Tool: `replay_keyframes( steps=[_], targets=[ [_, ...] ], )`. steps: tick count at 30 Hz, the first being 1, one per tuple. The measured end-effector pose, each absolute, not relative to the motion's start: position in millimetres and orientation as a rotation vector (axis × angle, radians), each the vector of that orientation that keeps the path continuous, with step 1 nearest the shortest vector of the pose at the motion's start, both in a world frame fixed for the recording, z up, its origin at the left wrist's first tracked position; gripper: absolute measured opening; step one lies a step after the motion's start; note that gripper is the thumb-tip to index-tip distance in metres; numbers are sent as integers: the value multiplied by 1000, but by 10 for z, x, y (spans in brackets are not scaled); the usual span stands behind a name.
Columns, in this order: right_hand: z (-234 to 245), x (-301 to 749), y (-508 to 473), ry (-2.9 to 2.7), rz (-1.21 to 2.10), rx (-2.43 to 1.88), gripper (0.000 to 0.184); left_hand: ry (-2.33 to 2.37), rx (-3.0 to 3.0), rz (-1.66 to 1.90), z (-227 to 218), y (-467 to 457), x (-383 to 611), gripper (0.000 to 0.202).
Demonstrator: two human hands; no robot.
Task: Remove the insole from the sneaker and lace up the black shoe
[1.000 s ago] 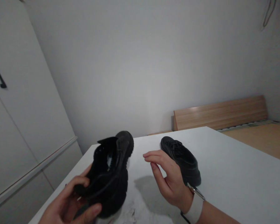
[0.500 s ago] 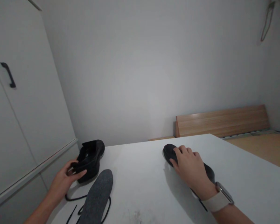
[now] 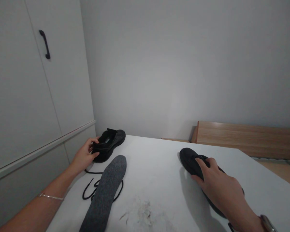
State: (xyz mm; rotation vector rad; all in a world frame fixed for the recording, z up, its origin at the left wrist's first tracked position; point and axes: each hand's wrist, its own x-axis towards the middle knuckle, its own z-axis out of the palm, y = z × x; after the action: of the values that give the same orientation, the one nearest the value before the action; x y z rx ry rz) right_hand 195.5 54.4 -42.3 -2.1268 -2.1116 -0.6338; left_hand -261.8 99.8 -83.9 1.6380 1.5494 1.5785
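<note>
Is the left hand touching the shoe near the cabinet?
Touching. The head view shows the left hand with fingers and thumb closed around the heel end of the shoe, which sits on the table.

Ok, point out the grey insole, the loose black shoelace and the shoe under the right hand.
grey insole (image 3: pixel 106 190), head view, middle of its felt face.
black shoelace (image 3: pixel 87 190), head view, loop left of the insole.
right shoe (image 3: pixel 188 158), head view, bare toe.

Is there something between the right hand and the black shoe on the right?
No. The right hand already lies on top of the right shoe. Likewise the left hand touches the left shoe.
</note>
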Motion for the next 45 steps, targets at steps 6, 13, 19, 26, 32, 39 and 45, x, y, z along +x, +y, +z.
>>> replay_keyframes(
  steps=[6,13,19,26,32,39,45],
  targets=[
    [-494,1927,622,-2112,-513,-2013,38,1682,2019,1718,-624,811,-2185,38],
    [-374,1675,423,-2117,345,-1381,32,1252,2438,1244,-518,421,-1371,26],
    [-376,1583,415,-1671,710,-995,33,986,2277,1103,-527,268,-992,25],
    [-750,1421,624,-1784,783,-1042,26,1206,2204,1120,-523,275,-655,33],
    [-649,1327,387,-1951,673,-830,17,1182,2182,1218,-631,196,-691,34],
    [-639,1229,265,-2121,624,-693,29,1200,2200,1097,-589,138,-736,22],
    [-600,1246,223,-2087,696,-704,36,1169,2139,1139,-642,140,-751,10]
  ],
)
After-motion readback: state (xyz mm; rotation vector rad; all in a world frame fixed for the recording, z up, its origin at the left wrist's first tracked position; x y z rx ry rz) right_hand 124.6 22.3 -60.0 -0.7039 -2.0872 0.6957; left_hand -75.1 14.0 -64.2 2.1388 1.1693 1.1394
